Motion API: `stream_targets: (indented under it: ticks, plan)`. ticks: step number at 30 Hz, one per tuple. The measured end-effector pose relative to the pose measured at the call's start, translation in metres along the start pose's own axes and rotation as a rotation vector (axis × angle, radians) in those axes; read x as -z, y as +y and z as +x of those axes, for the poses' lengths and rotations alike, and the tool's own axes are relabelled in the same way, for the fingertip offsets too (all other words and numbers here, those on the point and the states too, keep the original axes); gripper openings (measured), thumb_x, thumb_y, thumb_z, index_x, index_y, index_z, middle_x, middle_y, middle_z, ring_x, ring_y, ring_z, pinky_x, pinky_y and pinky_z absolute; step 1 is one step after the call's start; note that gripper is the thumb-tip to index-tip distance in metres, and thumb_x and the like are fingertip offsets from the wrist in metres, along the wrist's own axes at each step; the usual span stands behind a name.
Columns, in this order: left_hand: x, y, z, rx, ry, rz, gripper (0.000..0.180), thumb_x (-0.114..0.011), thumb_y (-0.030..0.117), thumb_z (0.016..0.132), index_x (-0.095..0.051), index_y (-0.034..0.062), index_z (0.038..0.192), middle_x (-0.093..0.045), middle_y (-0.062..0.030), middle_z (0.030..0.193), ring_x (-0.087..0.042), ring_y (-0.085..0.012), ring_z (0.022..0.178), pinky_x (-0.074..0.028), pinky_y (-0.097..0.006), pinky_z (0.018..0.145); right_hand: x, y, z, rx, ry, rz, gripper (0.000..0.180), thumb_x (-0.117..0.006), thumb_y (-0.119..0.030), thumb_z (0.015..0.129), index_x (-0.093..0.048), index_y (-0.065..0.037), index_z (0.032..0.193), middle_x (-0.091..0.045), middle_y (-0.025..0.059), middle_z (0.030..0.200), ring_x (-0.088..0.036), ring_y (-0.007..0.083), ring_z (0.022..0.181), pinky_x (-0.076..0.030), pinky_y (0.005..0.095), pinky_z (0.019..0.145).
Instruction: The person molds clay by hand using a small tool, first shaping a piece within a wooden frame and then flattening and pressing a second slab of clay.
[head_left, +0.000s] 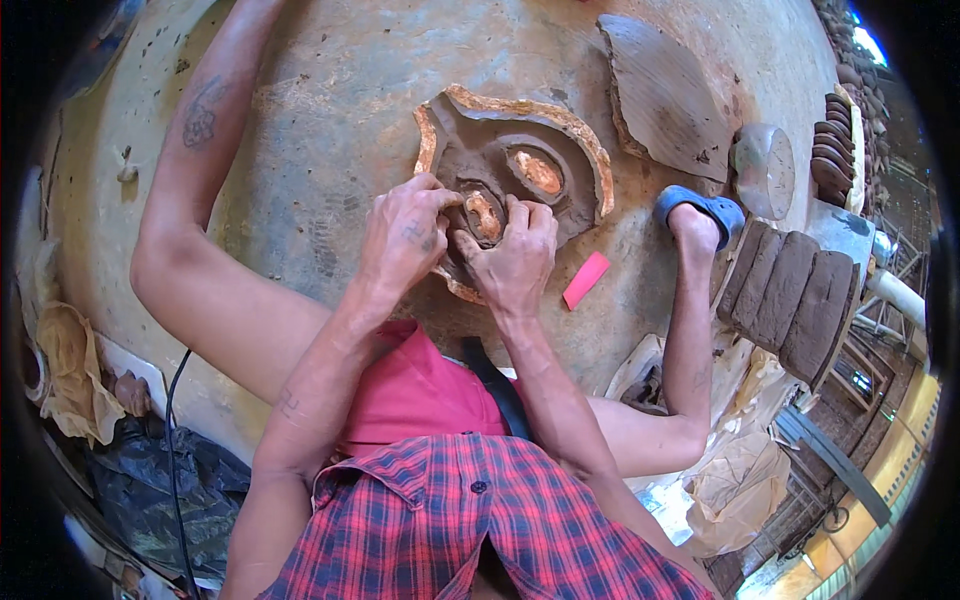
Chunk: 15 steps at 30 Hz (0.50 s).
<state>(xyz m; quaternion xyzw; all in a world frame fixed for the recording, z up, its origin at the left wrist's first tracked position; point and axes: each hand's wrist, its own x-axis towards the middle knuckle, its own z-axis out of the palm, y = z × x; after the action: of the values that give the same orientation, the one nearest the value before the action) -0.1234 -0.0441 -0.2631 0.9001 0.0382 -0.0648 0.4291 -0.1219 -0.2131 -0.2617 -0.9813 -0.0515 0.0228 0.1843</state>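
Head view: hands [460, 240] on rough clay mould [520, 160]

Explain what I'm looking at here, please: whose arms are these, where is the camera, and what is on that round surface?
This is one picture from a wide fisheye camera worn on a person's head, looking down, so straight edges bend near the rim. The two forearms rising from the lower edge are the wearer's own. The left hand and right hand both press with their fingers into a brown clay mould with a pale, rough rim, lying on a round concrete surface. Neither hand holds a tool. Nearby lie a pink scraper and a flat clay slab. The wearer's foot in a blue sandal rests at the right, beside a stack of clay pieces.
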Motion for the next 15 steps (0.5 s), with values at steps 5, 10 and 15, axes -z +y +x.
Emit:
stream_targets:
  ticks: [5, 10, 15]
  plan:
    - [0.001, -0.004, 0.006, -0.047, 0.002, 0.003, 0.032, -0.073, 0.000, 0.078, -0.081, 0.0065, 0.109, -0.073, -0.0127, 0.106, -0.071, -0.0350, 0.101, -0.057, -0.044, 0.091, 0.000, -0.005, 0.000, -0.038, 0.061, 0.040, 0.078, -0.098, -0.033, 0.064, -0.066, 0.001, 0.127, -0.062, 0.0161, 0.120, -0.058, 0.0367, 0.113, -0.050, 0.0483, 0.098]
    - [0.003, -0.008, 0.012, -0.053, 0.017, -0.009, 0.034, -0.073, -0.002, 0.078, -0.080, 0.0061, 0.110, -0.073, -0.0131, 0.105, -0.071, -0.0343, 0.099, -0.057, -0.043, 0.090, -0.005, -0.014, 0.008, -0.097, 0.047, 0.059, 0.077, -0.098, -0.034, 0.065, -0.065, 0.001, 0.126, -0.061, 0.0159, 0.119, -0.057, 0.0368, 0.115, -0.048, 0.0487, 0.100]
    - [0.010, -0.013, 0.018, -0.041, 0.093, -0.082, 0.035, -0.072, -0.004, 0.080, -0.079, 0.0052, 0.113, -0.074, -0.0130, 0.100, -0.072, -0.0275, 0.088, -0.057, -0.036, 0.080, -0.003, -0.015, 0.009, -0.097, 0.078, 0.043, 0.075, -0.097, -0.038, 0.065, -0.065, -0.001, 0.121, -0.061, 0.0159, 0.118, -0.057, 0.0374, 0.113, -0.048, 0.0495, 0.100]
